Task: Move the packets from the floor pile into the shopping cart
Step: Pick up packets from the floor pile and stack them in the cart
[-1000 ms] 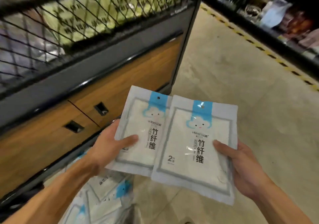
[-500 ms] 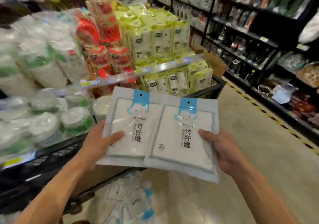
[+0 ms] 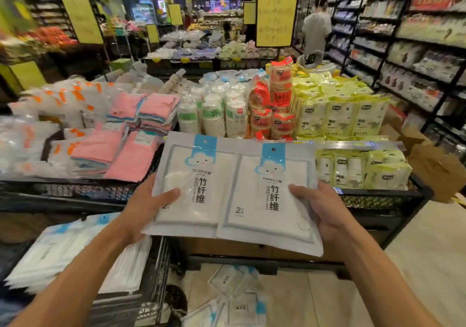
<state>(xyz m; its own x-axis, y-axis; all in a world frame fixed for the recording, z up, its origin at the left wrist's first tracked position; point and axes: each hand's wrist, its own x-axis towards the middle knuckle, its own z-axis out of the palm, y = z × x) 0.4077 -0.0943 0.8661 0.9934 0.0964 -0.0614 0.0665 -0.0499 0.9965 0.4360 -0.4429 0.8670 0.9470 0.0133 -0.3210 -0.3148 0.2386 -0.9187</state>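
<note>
Head view: one wide-angle frame looking forward and down a store aisle.
Left hand (image 3: pixel 141 210): gripping the left packet (image 3: pixel 191 190) at its near left edge; the thumb is lying across the front face, and the other fingers are hidden behind the packet.
Right hand (image 3: pixel 327 215): gripping the right packet (image 3: pixel 272 198) at its near right edge; the thumb is pressing on the front face, and the remaining fingers are curling underneath.
Held packets: two flat white packets with blue cloud labels, being held side by side, front faces up; the right one is overlapping the left one along the middle seam.
Position of held packets: sitting in the air in front of the display bench (image 3: pixel 378 195), to the right of the shopping cart (image 3: pixel 153 276).
Shopping cart: standing near left; a layer of matching white packets (image 3: pixel 63 256) is lying inside its mesh basket.
Floor pile (image 3: pixel 232 299): several matching packets are lying loose on the floor, near centre, below the held pair and just right of the cart.
Display bench: carrying pink cloths (image 3: pixel 131 135) at left, stacked paper cups (image 3: pixel 214 117) at centre, and yellow-green packs (image 3: pixel 338 117) at right.
Far aisle: a person in a grey top (image 3: pixel 316 27) is standing beside the right shelving (image 3: pixel 416 36).
</note>
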